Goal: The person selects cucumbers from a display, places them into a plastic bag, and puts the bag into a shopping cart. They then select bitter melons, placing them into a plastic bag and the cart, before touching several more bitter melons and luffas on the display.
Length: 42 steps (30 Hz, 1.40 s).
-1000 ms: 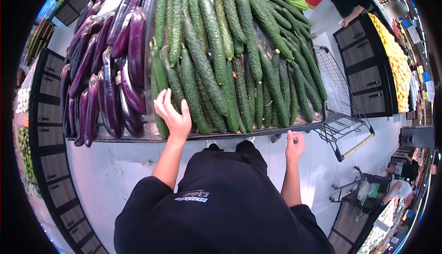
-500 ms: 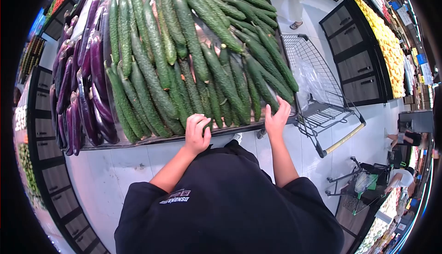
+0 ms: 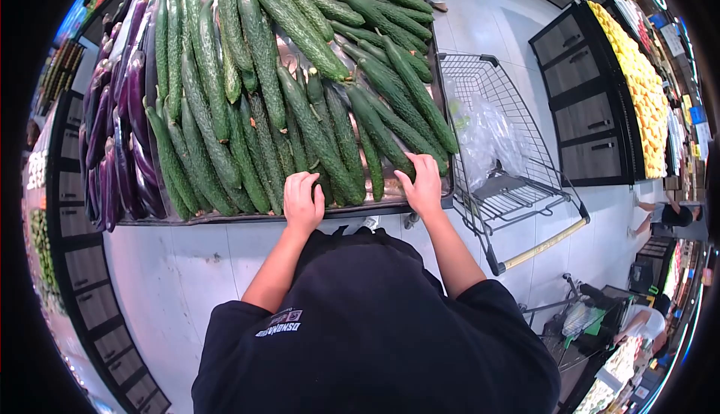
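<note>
Many long green cucumbers (image 3: 259, 50) lie side by side on a dark-edged display stand (image 3: 202, 220). At the stand's front edge my left hand (image 3: 302, 198) rests against the ends of the cucumbers, its fingers bent and what is under them hidden. My right hand (image 3: 422, 184) touches the lower end of a cucumber near the right front corner, thumb apart from the fingers. Neither hand lifts anything. Purple eggplants (image 3: 135, 95) fill the left part of the stand.
A wire shopping cart (image 3: 517, 181) holding clear plastic bags (image 3: 487, 133) stands right of the stand. Beyond it is a dark cabinet (image 3: 589, 106) topped with yellow produce (image 3: 630, 76). People and another cart (image 3: 585, 316) are at the far right. Light tiles cover the floor.
The stand and produce have shifted left in view. Both hands are a little left and higher, still at the front edge. The person at the top has mostly left the view.
</note>
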Each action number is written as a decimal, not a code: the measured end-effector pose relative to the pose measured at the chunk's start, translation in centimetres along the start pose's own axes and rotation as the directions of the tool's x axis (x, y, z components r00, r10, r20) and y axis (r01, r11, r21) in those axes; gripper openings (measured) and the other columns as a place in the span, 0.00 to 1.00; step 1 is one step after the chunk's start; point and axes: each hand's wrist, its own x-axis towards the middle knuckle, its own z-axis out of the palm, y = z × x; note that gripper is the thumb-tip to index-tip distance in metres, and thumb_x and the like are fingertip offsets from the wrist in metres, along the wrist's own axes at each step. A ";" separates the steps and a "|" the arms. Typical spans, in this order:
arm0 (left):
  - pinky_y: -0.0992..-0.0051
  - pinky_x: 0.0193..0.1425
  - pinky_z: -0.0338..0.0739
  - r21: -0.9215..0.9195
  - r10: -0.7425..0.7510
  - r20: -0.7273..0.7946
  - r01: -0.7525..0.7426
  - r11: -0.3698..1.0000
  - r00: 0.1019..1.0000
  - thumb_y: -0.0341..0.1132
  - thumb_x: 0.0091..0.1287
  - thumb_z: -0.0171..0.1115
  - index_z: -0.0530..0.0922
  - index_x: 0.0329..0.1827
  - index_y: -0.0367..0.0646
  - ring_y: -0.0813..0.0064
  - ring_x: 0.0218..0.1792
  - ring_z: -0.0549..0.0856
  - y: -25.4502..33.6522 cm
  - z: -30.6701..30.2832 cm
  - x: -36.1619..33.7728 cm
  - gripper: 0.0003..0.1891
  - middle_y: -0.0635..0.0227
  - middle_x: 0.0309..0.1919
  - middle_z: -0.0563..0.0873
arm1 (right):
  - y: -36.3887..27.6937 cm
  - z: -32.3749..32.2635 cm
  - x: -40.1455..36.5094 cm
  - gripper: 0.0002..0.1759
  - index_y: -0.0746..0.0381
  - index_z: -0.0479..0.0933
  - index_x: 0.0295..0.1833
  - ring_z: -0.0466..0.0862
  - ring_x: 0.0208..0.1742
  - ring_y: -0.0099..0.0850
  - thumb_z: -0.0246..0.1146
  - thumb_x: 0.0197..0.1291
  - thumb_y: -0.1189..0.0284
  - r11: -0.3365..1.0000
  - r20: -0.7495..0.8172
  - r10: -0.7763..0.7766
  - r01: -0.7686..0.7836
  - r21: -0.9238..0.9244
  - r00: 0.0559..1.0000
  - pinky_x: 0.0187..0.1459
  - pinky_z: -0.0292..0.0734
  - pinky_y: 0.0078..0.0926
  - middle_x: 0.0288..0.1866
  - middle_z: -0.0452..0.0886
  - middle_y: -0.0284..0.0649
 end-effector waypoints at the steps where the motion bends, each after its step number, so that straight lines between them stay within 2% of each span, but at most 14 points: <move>1: 0.56 0.55 0.74 0.016 -0.004 -0.016 0.004 1.000 1.000 0.26 0.61 0.63 0.78 0.52 0.37 0.50 0.48 0.79 0.1 0.1 0.0 0.15 0.54 0.46 0.79 | -0.2 -0.7 0.1 0.27 0.61 0.77 0.61 0.75 0.57 0.46 0.72 0.58 0.63 1.000 0.008 -0.010 0.010 0.007 1.000 0.59 0.73 0.43 0.52 0.76 0.45; 9: 0.57 0.55 0.75 0.067 -0.038 -0.014 0.039 0.997 0.999 0.25 0.61 0.64 0.78 0.50 0.37 0.50 0.48 0.79 0.5 0.2 0.2 0.14 0.54 0.45 0.80 | 1.0 -0.4 -0.6 0.27 0.61 0.76 0.61 0.73 0.56 0.47 0.72 0.56 0.68 0.999 -0.022 -0.005 0.004 -0.053 1.000 0.59 0.71 0.43 0.51 0.74 0.46; 12: 0.58 0.55 0.76 0.063 -0.052 -0.011 0.053 0.997 0.999 0.24 0.59 0.65 0.79 0.49 0.38 0.51 0.48 0.80 0.5 0.1 0.3 0.14 0.55 0.44 0.79 | -0.7 -1.0 0.0 0.28 0.60 0.76 0.61 0.73 0.56 0.49 0.73 0.55 0.68 0.999 -0.117 -0.024 0.020 -0.033 0.993 0.60 0.70 0.47 0.51 0.73 0.49; 13: 0.58 0.55 0.76 0.057 -0.059 -0.012 0.060 0.997 0.998 0.24 0.58 0.65 0.79 0.48 0.38 0.51 0.48 0.80 0.7 -0.1 0.4 0.14 0.55 0.44 0.79 | -1.7 -1.2 1.2 0.28 0.60 0.76 0.61 0.73 0.56 0.49 0.73 0.55 0.68 0.999 -0.115 -0.039 0.037 -0.026 0.993 0.60 0.70 0.47 0.51 0.73 0.49; 15: 0.58 0.53 0.76 0.044 -0.067 -0.027 0.068 0.997 0.997 0.23 0.58 0.65 0.79 0.48 0.38 0.52 0.47 0.79 0.7 -0.2 0.4 0.14 0.55 0.44 0.79 | -3.8 -1.2 4.2 0.26 0.61 0.76 0.61 0.73 0.57 0.50 0.71 0.56 0.69 0.973 -0.182 -0.136 0.166 0.158 0.974 0.60 0.70 0.47 0.53 0.73 0.49; 20: 0.59 0.50 0.75 0.000 -0.086 -0.045 0.087 0.996 0.995 0.22 0.57 0.63 0.80 0.44 0.38 0.53 0.44 0.79 1.0 -1.5 0.2 0.11 0.57 0.41 0.78 | -11.8 0.1 15.0 0.27 0.62 0.73 0.62 0.71 0.57 0.51 0.70 0.58 0.67 0.940 -0.219 -0.298 0.325 0.101 0.929 0.61 0.68 0.48 0.53 0.71 0.51; 24: 0.60 0.50 0.75 -0.002 -0.118 -0.091 0.118 0.993 0.989 0.21 0.60 0.61 0.79 0.47 0.37 0.53 0.44 0.78 0.3 -3.2 1.3 0.12 0.54 0.43 0.78 | -15.4 2.9 21.1 0.33 0.63 0.70 0.66 0.73 0.59 0.50 0.70 0.61 0.59 0.951 -0.127 -0.305 0.308 0.007 0.944 0.61 0.72 0.46 0.54 0.72 0.51; 26: 0.61 0.50 0.75 -0.009 -0.133 -0.121 0.133 0.991 0.984 0.22 0.62 0.61 0.78 0.49 0.35 0.53 0.44 0.78 -0.2 -3.8 3.0 0.13 0.53 0.44 0.77 | -16.6 3.8 22.9 0.35 0.64 0.71 0.66 0.75 0.60 0.50 0.70 0.61 0.55 0.965 0.025 -0.227 0.228 -0.128 0.974 0.60 0.75 0.45 0.55 0.74 0.52; 27: 0.62 0.51 0.76 -0.019 -0.151 -0.143 0.150 0.988 0.978 0.22 0.63 0.61 0.77 0.52 0.34 0.53 0.44 0.78 -0.4 -3.9 4.0 0.14 0.52 0.45 0.77 | -17.1 4.2 23.5 0.35 0.64 0.71 0.66 0.75 0.60 0.50 0.70 0.61 0.55 0.964 0.024 -0.233 0.234 -0.127 0.972 0.60 0.75 0.45 0.55 0.74 0.52; 29: 0.66 0.51 0.77 -0.155 -0.367 -0.066 0.354 0.922 0.928 0.26 0.68 0.61 0.71 0.61 0.33 0.63 0.43 0.79 -1.2 -3.8 5.5 0.19 0.53 0.49 0.76 | -17.7 4.6 24.3 0.33 0.64 0.71 0.63 0.77 0.60 0.50 0.70 0.61 0.53 0.964 0.130 -0.182 0.203 -0.172 0.975 0.59 0.77 0.47 0.56 0.75 0.52; 31: 0.65 0.53 0.77 -0.238 -0.537 0.002 0.522 0.819 0.843 0.32 0.70 0.63 0.68 0.66 0.33 0.65 0.44 0.81 -2.2 -3.5 7.4 0.25 0.52 0.51 0.76 | -17.5 5.5 24.8 0.30 0.64 0.72 0.61 0.79 0.59 0.49 0.69 0.63 0.54 0.959 0.129 -0.190 0.212 -0.186 0.973 0.58 0.78 0.47 0.55 0.75 0.51; 35: 0.65 0.49 0.78 -0.320 -0.579 0.075 0.570 0.757 0.812 0.38 0.71 0.65 0.62 0.71 0.32 0.67 0.38 0.81 -3.7 -3.3 10.7 0.31 0.54 0.48 0.77 | -16.3 5.8 25.6 0.31 0.66 0.72 0.64 0.80 0.60 0.46 0.67 0.66 0.55 0.966 0.129 -0.189 0.208 -0.151 0.973 0.59 0.76 0.43 0.54 0.77 0.53; 38: 0.66 0.43 0.78 -0.336 -0.581 0.169 0.600 0.726 0.796 0.45 0.70 0.67 0.59 0.72 0.32 0.68 0.32 0.80 -5.5 -2.5 12.1 0.37 0.58 0.38 0.79 | -13.9 5.0 26.1 0.27 0.66 0.74 0.59 0.80 0.56 0.50 0.67 0.65 0.57 0.944 0.018 -0.316 0.312 0.103 0.949 0.56 0.76 0.42 0.51 0.77 0.52; 42: 0.67 0.42 0.77 -0.378 -0.596 0.230 0.635 0.674 0.770 0.45 0.69 0.69 0.61 0.71 0.33 0.69 0.31 0.80 -6.4 -2.7 13.2 0.36 0.61 0.35 0.79 | -11.7 3.1 25.9 0.24 0.68 0.74 0.58 0.77 0.44 0.37 0.70 0.64 0.62 0.896 -0.055 -0.345 0.346 0.279 0.937 0.50 0.75 0.33 0.45 0.74 0.45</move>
